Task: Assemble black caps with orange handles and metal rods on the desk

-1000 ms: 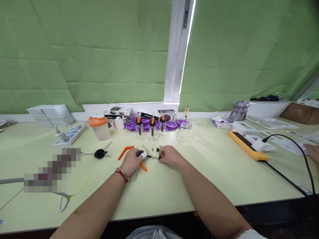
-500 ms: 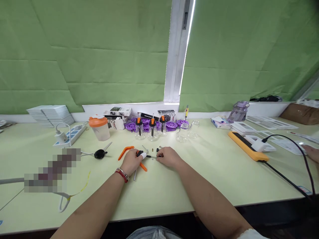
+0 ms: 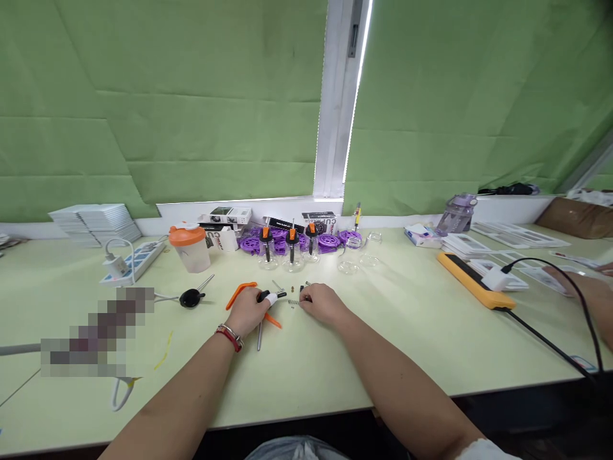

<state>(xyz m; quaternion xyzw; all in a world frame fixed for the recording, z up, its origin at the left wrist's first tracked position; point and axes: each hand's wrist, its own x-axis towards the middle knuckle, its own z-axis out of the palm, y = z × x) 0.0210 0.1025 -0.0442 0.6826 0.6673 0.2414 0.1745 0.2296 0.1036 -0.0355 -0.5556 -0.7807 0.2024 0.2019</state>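
Note:
My left hand is closed around a black plastic part with a short tube end sticking out to the right past the white-covered thumb. Under and beside that hand are an orange curved handle, another orange piece and a metal rod. My right hand has its fingers pinched at the right end of a thin coil spring; the fingertips partly hide it. Just beyond them are a small black piece, a second spring, tiny brass bits and a thin metal piece.
Several glass jars with black-and-orange tops stand behind, before purple plastic parts. A black round part and an orange-lidded cup are left. A yellow-black power strip and another person's hand are right.
The black part's tube end has tilted up and away from the spring, which it was lined up with. My right hand stays nearly in place. The other person's hand has moved further in from the right.

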